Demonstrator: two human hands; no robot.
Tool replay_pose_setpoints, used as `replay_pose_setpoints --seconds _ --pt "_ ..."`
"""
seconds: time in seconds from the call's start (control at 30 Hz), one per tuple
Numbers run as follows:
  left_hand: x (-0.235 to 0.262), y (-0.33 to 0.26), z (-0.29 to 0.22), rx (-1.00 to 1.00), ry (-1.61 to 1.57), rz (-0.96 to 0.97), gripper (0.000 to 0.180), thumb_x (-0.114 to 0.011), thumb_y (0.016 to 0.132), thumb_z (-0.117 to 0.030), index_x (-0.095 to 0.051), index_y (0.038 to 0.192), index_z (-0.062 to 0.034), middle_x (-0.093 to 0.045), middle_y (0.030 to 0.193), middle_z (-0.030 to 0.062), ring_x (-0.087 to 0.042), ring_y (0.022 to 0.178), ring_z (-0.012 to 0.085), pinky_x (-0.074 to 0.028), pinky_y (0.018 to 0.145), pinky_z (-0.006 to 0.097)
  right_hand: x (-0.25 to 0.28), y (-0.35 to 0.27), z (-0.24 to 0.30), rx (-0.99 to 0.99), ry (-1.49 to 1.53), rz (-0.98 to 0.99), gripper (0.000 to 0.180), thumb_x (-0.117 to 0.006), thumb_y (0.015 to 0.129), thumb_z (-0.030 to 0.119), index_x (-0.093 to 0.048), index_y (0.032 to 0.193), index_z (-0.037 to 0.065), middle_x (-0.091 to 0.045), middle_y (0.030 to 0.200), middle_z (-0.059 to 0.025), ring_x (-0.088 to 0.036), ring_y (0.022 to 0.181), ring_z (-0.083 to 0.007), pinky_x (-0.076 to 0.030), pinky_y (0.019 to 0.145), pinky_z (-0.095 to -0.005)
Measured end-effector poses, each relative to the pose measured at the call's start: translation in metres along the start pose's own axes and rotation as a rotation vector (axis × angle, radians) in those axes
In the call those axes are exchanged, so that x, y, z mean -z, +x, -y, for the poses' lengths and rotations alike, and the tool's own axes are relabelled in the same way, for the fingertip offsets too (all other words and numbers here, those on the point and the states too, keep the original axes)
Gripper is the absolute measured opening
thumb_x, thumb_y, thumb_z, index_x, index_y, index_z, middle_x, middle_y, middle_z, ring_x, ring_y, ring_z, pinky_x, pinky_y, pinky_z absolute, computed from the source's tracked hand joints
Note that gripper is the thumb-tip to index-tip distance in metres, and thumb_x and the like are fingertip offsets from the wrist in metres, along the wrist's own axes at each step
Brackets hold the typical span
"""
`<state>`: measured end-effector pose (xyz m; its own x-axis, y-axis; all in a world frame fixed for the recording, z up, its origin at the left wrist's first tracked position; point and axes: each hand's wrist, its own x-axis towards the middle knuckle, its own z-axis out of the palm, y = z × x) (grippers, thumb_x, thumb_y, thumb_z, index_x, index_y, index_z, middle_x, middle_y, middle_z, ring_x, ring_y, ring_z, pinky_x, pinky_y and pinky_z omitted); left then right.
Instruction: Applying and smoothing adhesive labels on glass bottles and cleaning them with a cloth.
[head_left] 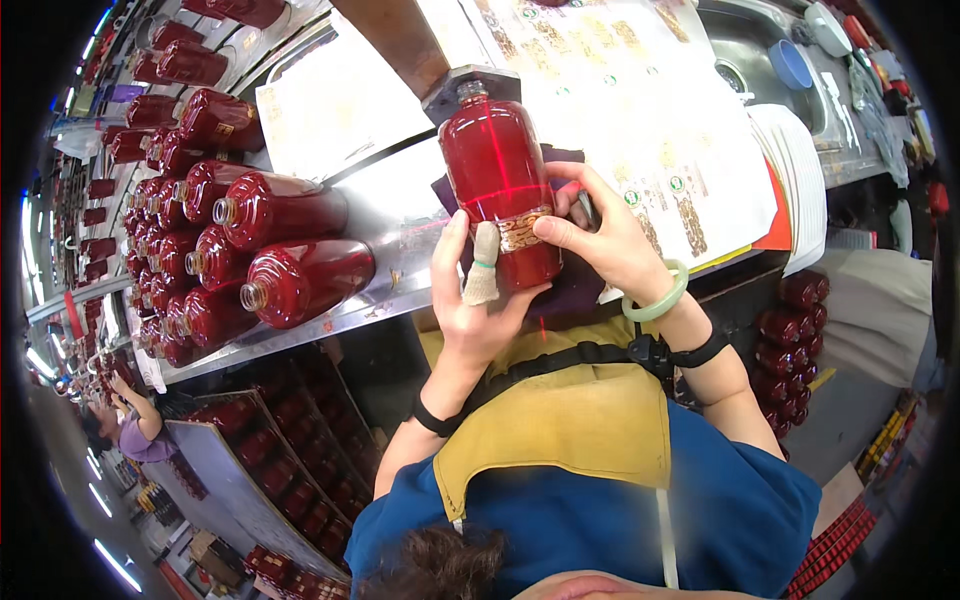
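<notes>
A red glass bottle point(488, 150) lies on a dark cloth point(566, 282) in front of me, its neck pointing away toward a dark metal stop point(470, 80). Red light lines cross its side. My left hand point(468, 310) grips the bottle's left side and base; a pale cloth cover point(484, 262) is tied over one finger. On the right, my right hand point(610, 238) closes around the bottle, its thumb pressed on the edge of a gold-and-brown patterned label point(520, 232). A small dark object point(588, 212) shows between its fingers; I cannot make out its kind.
Many similar red bottles point(300, 280) lie stacked at left on the metal bench point(385, 270). Sheets of labels point(640, 130) cover the right side, beside stacked white trays point(790, 185). A sink point(750, 50) with a blue bowl point(790, 65) lies beyond. Another person point(140, 430) works far left.
</notes>
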<state>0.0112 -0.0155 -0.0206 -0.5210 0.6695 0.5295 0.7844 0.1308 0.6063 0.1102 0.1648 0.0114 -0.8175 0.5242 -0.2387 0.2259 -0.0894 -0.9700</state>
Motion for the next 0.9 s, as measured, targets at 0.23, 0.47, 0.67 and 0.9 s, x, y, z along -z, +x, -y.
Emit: replay_pose_setpoints --seconds 0.23,0.47,0.67,0.9 --pt "-0.001 0.009 -0.013 -0.038 0.140 0.061 0.095 -0.099 0.061 -0.025 -0.057 0.142 -0.0022 -0.040 0.150 0.0243 -0.047 0.135 0.0444 -0.042 0.111 0.052 0.003 0.001 -0.004 0.013 0.016 0.010 0.063 -0.085 0.086 0.033 -0.059 0.136 0.004 -0.051 0.092 0.0025 -0.048 0.087 -0.0079 -0.044 0.079 -0.0244" --pt "-0.003 0.020 -0.034 0.005 0.280 0.147 0.084 -0.098 0.063 -0.028 -0.064 0.140 -0.0235 -0.033 0.150 0.0277 -0.041 0.133 0.0491 -0.040 0.108 0.056 0.016 0.000 -0.010 -0.017 0.353 -0.108 0.047 -0.063 0.103 0.016 -0.048 0.145 0.001 -0.059 0.104 -0.0023 -0.057 0.099 -0.0101 -0.047 0.091 -0.0246" --pt "-0.007 0.017 -0.034 0.035 0.282 0.105 0.091 -0.098 0.062 -0.021 -0.061 0.145 -0.0211 -0.037 0.148 0.0253 -0.042 0.134 0.0450 -0.040 0.109 0.053 0.006 -0.007 0.011 0.231 0.121 -0.239 0.031 -0.059 0.102 0.003 -0.057 0.132 0.000 -0.064 0.116 -0.0083 -0.061 0.102 -0.0117 -0.050 0.090 -0.0272" --pt "-0.002 0.013 0.000 0.316 -0.127 0.001 0.093 -0.093 0.068 -0.010 -0.047 0.148 0.0057 -0.055 0.142 0.0227 -0.056 0.130 0.0343 -0.043 0.111 0.042 0.024 0.001 -0.013 0.259 -0.307 -0.341 0.023 -0.061 0.099 0.002 -0.064 0.121 -0.001 -0.068 0.106 -0.0098 -0.064 0.096 -0.0150 -0.051 0.084 -0.0288"
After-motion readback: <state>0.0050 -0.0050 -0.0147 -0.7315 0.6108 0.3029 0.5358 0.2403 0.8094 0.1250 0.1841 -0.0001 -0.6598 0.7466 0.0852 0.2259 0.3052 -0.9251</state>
